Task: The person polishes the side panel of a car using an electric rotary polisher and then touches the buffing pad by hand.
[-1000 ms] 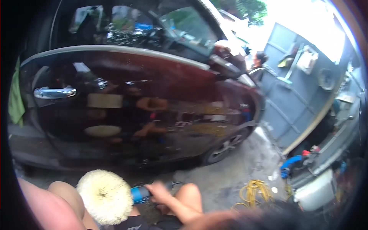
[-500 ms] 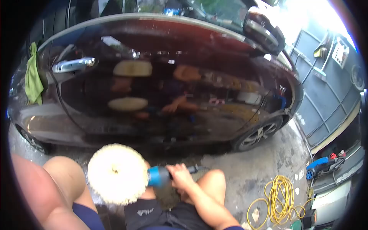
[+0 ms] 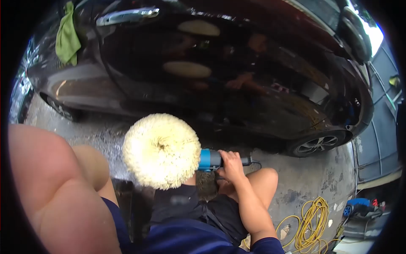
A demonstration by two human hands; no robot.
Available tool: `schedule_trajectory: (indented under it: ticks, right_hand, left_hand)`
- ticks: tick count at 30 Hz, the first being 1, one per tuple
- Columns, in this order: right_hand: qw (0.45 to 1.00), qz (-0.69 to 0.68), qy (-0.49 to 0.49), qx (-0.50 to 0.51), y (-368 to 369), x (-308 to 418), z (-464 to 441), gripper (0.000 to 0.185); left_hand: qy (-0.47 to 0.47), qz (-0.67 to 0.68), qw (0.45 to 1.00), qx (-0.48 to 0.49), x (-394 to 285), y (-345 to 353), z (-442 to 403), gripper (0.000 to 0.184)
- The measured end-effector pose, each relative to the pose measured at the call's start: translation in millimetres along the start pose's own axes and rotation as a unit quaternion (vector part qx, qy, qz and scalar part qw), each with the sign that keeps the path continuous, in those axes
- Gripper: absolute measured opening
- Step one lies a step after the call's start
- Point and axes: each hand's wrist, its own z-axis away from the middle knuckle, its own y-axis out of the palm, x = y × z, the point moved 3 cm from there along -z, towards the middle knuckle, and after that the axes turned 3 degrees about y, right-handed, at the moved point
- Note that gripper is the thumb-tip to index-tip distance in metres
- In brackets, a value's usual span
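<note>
My right hand (image 3: 231,166) is wrapped around the dark body of a blue-and-black polisher (image 3: 206,159), held across my lap. Its round, cream-coloured wool pad (image 3: 162,150) faces up toward me, away from the car door. A cord leaves the tool's back end. On the left, a bent bare arm (image 3: 59,190) fills the view very close to the camera; my left hand itself is out of sight. Beyond the pad stands a dark, glossy car (image 3: 139,80), whose door panel mirrors the pad and my arm.
A green cloth (image 3: 67,38) hangs at the left near the chrome door handle (image 3: 127,16). The car's front wheel (image 3: 317,144) is at the right. A coiled yellow hose or cord (image 3: 312,224) lies on the concrete floor, with a blue-and-black machine (image 3: 359,207) beyond it.
My view has tilted down and shifted left, so the car sits higher in it. The polisher stays in my right hand with its pad up. The bent left arm shows larger.
</note>
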Motion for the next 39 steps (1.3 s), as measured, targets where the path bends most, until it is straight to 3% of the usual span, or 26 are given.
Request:
schedule_trajectory:
  ticks: [6, 8, 16, 21, 29, 31, 32, 33, 34, 35, 36, 37, 38, 39]
  right_hand:
    - [0.999, -0.038, 0.01, -0.012, -5.7, 2.8, -3.1, 0.076]
    - [0.999, -0.044, 0.011, -0.002, -6.3, 2.2, -2.7, 0.08]
    - [0.999, -0.034, 0.019, 0.006, -12.1, 4.6, -5.3, 0.079]
    - [0.998, -0.055, 0.027, 0.017, -14.2, 9.3, 0.7, 0.079]
    - [1.0, -0.011, -0.008, -0.014, -0.7, 1.7, -5.4, 0.081]
    - [1.0, -0.013, -0.003, -0.005, -1.1, 3.4, -4.3, 0.082]
    - [1.0, -0.016, 0.005, 0.003, -1.8, 3.5, -1.8, 0.083]
    - [1.0, -0.019, 0.012, 0.004, -0.7, 5.7, 0.7, 0.082]
    - [1.0, -0.022, 0.005, -0.005, 1.2, 8.8, 2.7, 0.082]
    - [0.999, -0.03, 0.01, -0.01, 4.9, 11.1, 6.1, 0.081]
    - [0.999, -0.039, 0.019, -0.011, 7.1, 12.4, 8.5, 0.079]
    - [0.999, -0.044, 0.024, -0.007, 10.2, 11.3, 9.9, 0.077]
    - [0.998, -0.034, 0.043, -0.007, 17.9, 8.1, 10.4, 0.073]
    - [0.999, -0.008, 0.039, 0.001, 18.6, 9.8, 7.4, 0.073]
  left_hand:
    - [-0.056, 0.014, 0.993, 0.104, -4.6, -22.8, 11.5, 0.05]
    - [-0.075, 0.025, 0.989, 0.125, -3.4, -23.3, 19.3, 0.049]
    - [-0.143, 0.077, 0.98, 0.112, -0.7, -12.1, 67.4, 0.045]
    - [-0.11, 0.074, 0.987, 0.095, -0.3, 1.0, 68.8, 0.043]
    - [0.052, 0.009, 0.998, -0.032, 21.8, 8.9, 18.8, 0.04]
    - [0.07, 0.016, 0.997, 0.006, 15.9, 1.1, -9.8, 0.034]
    - [0.087, 0.005, 0.996, 0.001, 18.2, -7.6, 16.3, 0.034]
    - [-0.12, 0.012, 0.99, 0.079, 40.3, -11.4, 77.0, 0.041]
    - [-0.325, 0.021, 0.933, 0.154, 56.9, -13.0, 138.2, 0.055]
    - [-0.402, -0.11, 0.866, 0.277, 46.5, -22.3, 181.3, 0.044]
    - [-0.514, -0.087, 0.788, 0.328, 31.8, -34.1, 236.9, 0.044]
    - [-0.655, -0.02, 0.696, 0.295, 3.1, -60.5, 331.3, 0.051]
    - [-0.765, 0.021, 0.551, 0.334, -35.0, -71.7, 383.1, 0.061]
    - [-0.866, 0.081, 0.416, 0.264, -74.3, -62.1, 393.7, 0.068]
